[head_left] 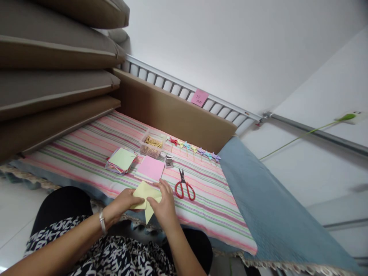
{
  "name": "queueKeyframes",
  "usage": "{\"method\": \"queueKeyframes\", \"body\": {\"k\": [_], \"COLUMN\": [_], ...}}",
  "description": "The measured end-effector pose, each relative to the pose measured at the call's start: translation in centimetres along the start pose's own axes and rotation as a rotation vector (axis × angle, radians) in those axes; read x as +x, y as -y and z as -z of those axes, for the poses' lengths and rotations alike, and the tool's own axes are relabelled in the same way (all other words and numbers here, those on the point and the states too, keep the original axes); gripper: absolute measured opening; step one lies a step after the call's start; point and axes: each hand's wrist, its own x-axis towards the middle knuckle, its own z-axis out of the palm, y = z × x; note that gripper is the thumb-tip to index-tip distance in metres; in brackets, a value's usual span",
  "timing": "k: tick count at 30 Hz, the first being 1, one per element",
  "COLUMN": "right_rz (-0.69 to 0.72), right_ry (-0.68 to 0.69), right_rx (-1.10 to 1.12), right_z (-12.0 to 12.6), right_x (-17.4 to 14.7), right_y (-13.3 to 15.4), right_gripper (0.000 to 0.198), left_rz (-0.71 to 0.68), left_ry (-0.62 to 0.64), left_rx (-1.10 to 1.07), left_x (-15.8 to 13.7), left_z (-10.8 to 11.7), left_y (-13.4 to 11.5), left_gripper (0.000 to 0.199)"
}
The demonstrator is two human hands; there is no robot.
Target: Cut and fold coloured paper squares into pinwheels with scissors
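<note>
A pale yellow sheet of paper (pixel 144 189), cut into flaps, is held over the near edge of the table. My left hand (pixel 126 201) is closed on its left side, thumb on top. My right hand (pixel 164 203) grips it from the right, the thumb pressing near the middle. One pointed flap hangs down between the hands. Just beyond the paper lies a pink square pad (pixel 151 168). To the right of my right hand rest red-handled scissors (pixel 184 186), blades pointing away and slightly parted.
A stack of coloured paper (pixel 122 159) and a clear box of small sticks (pixel 153 142) stand behind. Beside them is a small box of metal bits (pixel 168 161). Several paper pinwheels (pixel 194 148) line the back. Piled cushions (pixel 57 82) rise at left; a cardboard panel (pixel 172 111) stands behind.
</note>
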Motion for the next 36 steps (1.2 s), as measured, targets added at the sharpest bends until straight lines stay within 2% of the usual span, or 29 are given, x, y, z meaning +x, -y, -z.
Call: {"method": "queueKeyframes", "body": {"k": [2,7,10,13,18,20,24,27,32,36], "right_rz": [-0.044,-0.352,-0.386,-0.385,-0.384,-0.389,-0.422,-0.43,-0.421,-0.43], "right_ry": [0.103,0.522,0.618,0.635,0.596,0.547,0.359,0.224,0.061,0.038], "right_rx": [0.067,0.406,0.5,0.54,0.585,0.621,0.74,0.792,0.897,0.959], "right_z": [0.5,0.4,0.0,-0.2,-0.2,-0.2,-0.7,-1.4,-2.2,-2.3], "right_x": [0.6,1.7,1.8,1.7,1.5,1.4,1.2,0.9,0.4,0.3], "right_y": [0.1,-0.7,-1.1,-1.3,-1.5,-1.7,-2.2,-2.1,-0.8,-0.4], "right_gripper": [0.048,0.051,0.053,0.052,0.049,0.047,0.042,0.04,0.036,0.038], "left_rz": [0.01,0.023,0.045,0.062,0.07,0.045,-0.033,-0.028,-0.024,-0.034], "left_ry": [0.022,0.066,0.069,0.077,0.11,0.13,0.204,0.274,0.199,0.147], "left_rx": [0.055,0.229,0.257,0.257,0.212,0.103,-0.26,-0.334,-0.392,-0.41], "left_x": [0.1,0.5,0.9,1.2,0.8,0.4,-0.5,-0.8,-0.6,-0.1], "left_z": [0.1,0.5,0.8,0.9,1.2,1.5,1.9,1.1,-0.4,-0.6], "left_y": [0.1,0.6,1.3,1.8,0.7,-0.1,-0.9,-0.6,0.5,0.9], "left_gripper": [0.019,0.018,0.019,0.021,0.023,0.029,0.027,0.026,0.028,0.03]}}
